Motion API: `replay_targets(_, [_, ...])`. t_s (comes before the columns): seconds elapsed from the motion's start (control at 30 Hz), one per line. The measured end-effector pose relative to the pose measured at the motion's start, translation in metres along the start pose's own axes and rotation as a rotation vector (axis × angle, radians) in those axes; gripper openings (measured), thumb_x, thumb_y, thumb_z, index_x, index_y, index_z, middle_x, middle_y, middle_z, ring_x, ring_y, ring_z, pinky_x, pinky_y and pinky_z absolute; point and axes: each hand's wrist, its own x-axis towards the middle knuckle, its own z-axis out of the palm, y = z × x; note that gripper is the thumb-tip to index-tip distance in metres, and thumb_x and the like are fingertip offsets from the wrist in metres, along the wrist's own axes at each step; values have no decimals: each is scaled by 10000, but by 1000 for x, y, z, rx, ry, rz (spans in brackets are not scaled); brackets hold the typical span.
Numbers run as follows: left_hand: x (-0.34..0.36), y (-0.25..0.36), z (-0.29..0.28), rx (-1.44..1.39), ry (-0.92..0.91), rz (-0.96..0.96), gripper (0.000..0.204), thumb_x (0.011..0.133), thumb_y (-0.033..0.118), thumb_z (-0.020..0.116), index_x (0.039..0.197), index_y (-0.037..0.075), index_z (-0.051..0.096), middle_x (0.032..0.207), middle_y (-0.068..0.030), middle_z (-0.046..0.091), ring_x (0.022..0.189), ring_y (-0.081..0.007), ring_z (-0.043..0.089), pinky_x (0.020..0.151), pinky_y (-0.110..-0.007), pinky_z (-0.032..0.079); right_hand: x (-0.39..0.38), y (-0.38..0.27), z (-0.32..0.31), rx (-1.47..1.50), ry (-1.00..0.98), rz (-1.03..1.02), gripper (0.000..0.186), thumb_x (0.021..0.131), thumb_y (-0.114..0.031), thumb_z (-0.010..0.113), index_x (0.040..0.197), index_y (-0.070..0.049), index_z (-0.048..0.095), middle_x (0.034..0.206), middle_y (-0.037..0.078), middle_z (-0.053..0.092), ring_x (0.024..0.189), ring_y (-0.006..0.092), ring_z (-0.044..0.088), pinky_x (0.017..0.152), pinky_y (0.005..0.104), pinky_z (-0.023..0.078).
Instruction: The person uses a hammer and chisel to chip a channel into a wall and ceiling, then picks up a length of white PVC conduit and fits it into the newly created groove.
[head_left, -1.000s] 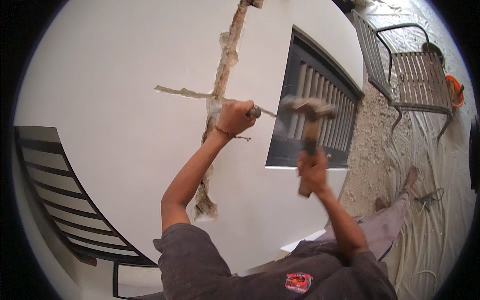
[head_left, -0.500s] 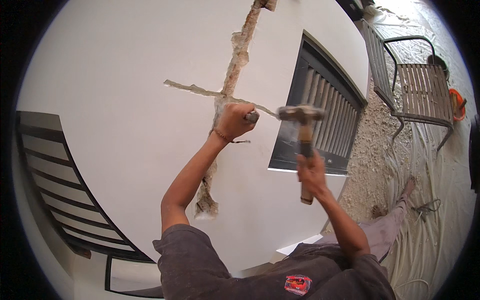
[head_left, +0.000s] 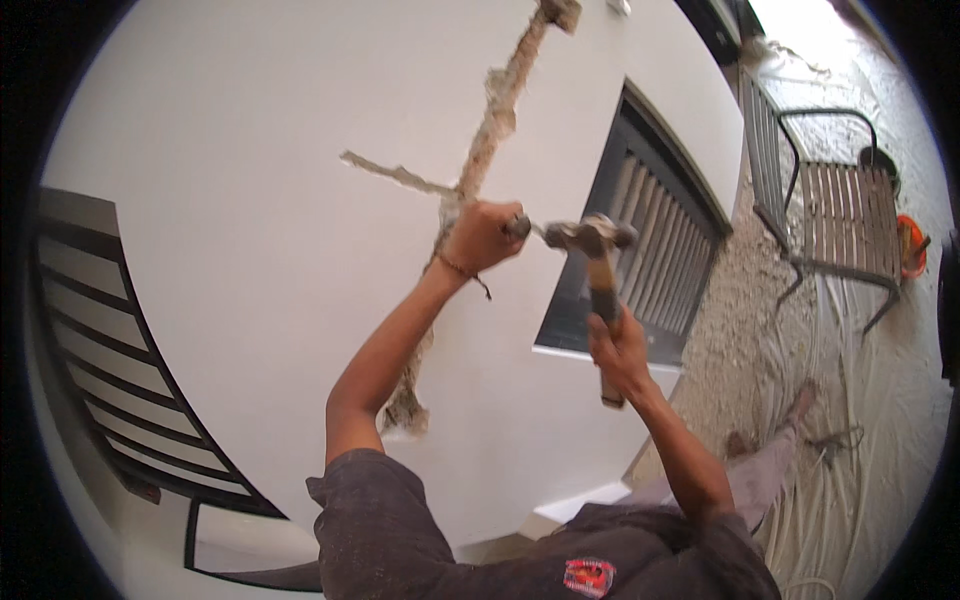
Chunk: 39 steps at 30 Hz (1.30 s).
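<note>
Fingers of the left hand (head_left: 480,236) are curled tight around a chisel (head_left: 522,227), its tip at the edge of the rough groove (head_left: 490,130) cut in the white wall (head_left: 230,180). Just right of the groove, the hammer (head_left: 598,270) head meets the chisel's end, the right hand (head_left: 620,350) clenched around its handle. Farther right of the groove, the louvred window (head_left: 650,260) and metal chair (head_left: 830,215) leave open rubble-strewn floor (head_left: 730,330) between them.

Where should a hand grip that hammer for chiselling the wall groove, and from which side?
Grip the hammer low on its wooden handle, near the free end, as the right hand does now. Come from below, the side away from the wall: the handle hangs down from the metal head, which sits at the chisel held by the left hand, so the lower end is clear.
</note>
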Motion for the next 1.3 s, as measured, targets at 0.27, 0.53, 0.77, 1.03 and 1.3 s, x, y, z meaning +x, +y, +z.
replay_targets(0.27, [0,10,-7,11,41,3,159,696,81,664,632,39,525,542,-144,530,515,-315,566,478,-363,442,-11,-134,-77,907,81,-924,461,927,-503,437,1088,-77,511,830,73,588,659,141,583,616,282,512])
replay_targets(0.53, [4,5,-6,-2,34,-11,176,726,87,655,640,31,512,555,-156,521,525,-324,556,489,-372,431,0,-52,-33,-254,14,-249,231,873,-178,615,984,-9,504,574,-5,481,518,149,455,513,301,396])
replay_targets(0.77, [-7,-25,11,-241,643,-62,348,849,137,587,569,-6,440,487,-127,456,427,-196,472,430,-352,330,-45,-40,-118,151,257,-28,210,917,-241,575,883,-63,468,586,-6,502,454,72,463,411,228,384])
replay_targets(1.03, [33,61,38,-29,200,29,371,809,130,651,539,29,416,467,-132,431,369,-245,443,391,-348,332,-50,-53,-180,141,489,-49,254,948,-282,518,854,-62,433,563,8,474,411,87,451,387,240,379])
replay_targets(1.3, [39,22,39,149,296,-109,442,845,219,635,499,78,399,440,-100,417,367,-267,425,375,-356,311,-49,-75,-195,90,420,-68,317,969,-364,446,891,-57,434,609,22,465,444,96,440,423,245,393])
